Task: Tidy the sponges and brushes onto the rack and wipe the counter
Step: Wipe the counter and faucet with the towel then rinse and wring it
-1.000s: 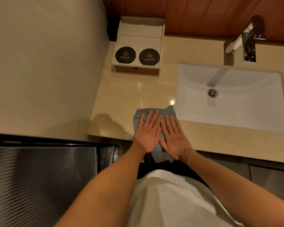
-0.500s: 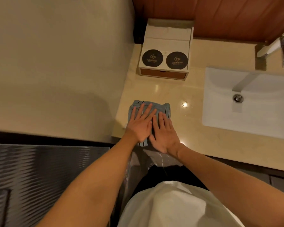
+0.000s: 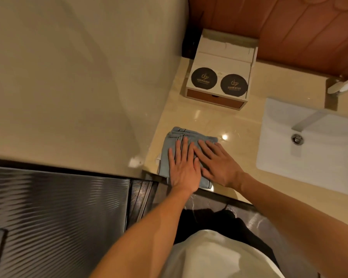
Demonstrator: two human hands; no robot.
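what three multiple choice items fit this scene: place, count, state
1. How many black round discs lie on the white box? A) one B) two C) four
2. Where is the blue cloth? A) on the counter, left of the sink B) on the box C) on the floor
3. How do the left hand and right hand meet the cloth? A) one pinches it B) neither touches C) both pressed flat
Key: B, two side by side; A, sink lies to its right; C, straight fingers lie on it.
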